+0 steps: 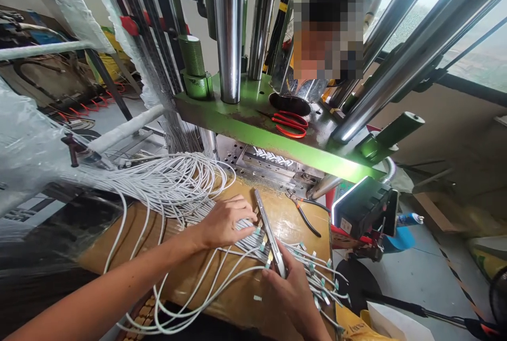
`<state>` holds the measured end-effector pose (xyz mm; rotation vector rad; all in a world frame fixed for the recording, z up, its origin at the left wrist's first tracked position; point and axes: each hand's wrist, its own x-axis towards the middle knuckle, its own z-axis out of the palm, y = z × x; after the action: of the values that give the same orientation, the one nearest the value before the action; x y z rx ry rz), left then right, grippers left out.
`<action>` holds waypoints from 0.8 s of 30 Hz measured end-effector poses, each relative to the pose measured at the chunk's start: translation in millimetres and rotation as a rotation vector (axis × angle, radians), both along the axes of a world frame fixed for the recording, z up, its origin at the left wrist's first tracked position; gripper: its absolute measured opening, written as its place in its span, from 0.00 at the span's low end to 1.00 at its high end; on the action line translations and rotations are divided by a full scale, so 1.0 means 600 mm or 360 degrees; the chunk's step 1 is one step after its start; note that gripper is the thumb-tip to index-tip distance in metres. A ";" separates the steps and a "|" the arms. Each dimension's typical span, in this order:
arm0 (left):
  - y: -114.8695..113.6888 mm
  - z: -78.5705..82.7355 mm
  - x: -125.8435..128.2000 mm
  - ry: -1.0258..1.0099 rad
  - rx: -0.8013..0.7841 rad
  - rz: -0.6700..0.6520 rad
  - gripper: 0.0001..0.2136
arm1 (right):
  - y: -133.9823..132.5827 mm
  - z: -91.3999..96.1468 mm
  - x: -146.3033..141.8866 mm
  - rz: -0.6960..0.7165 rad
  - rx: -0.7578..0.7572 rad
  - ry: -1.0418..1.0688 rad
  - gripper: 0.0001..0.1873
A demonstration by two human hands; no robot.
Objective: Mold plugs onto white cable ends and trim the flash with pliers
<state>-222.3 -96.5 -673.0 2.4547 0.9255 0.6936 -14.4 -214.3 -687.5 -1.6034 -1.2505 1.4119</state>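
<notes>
My right hand (291,283) grips the lower end of a narrow metal bar (269,230), tilted over the table. White cables (222,283) with small teal-and-gold connectors (262,246) are set along the bar's left side. At the bar's upper part, my left hand (229,220) has its thumb and curled fingers closed around a cable connector, which they partly hide. More cable ends with teal connectors (312,267) lie to the right, beyond my right hand. One loose teal-and-white piece (257,297) lies on the table below the bar.
A big bundle of white cables (174,177) covers the left of the brown table (317,219). Orange-and-black cutters (303,214) lie at its back right. Behind stands a green press plate (237,119) with red-handled scissors (291,123). Another person (328,35) is beyond the press. A lit black lamp (362,206) stands right.
</notes>
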 end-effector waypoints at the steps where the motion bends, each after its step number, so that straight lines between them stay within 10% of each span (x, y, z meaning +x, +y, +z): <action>1: -0.005 0.003 0.002 0.0054 -0.0009 -0.0014 0.05 | 0.002 0.000 0.001 0.0014 0.0009 -0.0023 0.40; 11: -0.026 -0.025 0.018 0.0314 0.0102 -0.0005 0.10 | -0.004 -0.020 -0.001 -0.0076 0.0109 -0.0163 0.36; 18: -0.030 -0.014 0.021 0.0406 0.0004 -0.0004 0.12 | -0.012 -0.026 0.015 0.0245 0.0285 -0.1068 0.34; 24: 0.049 0.001 -0.017 0.0006 -0.0089 0.0229 0.10 | 0.080 0.034 0.048 0.0426 0.0870 -0.1618 0.15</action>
<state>-232.7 -67.3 -672.6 2.3588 1.1162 0.7013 14.6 -166.2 -667.0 -1.8035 -2.2309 0.2096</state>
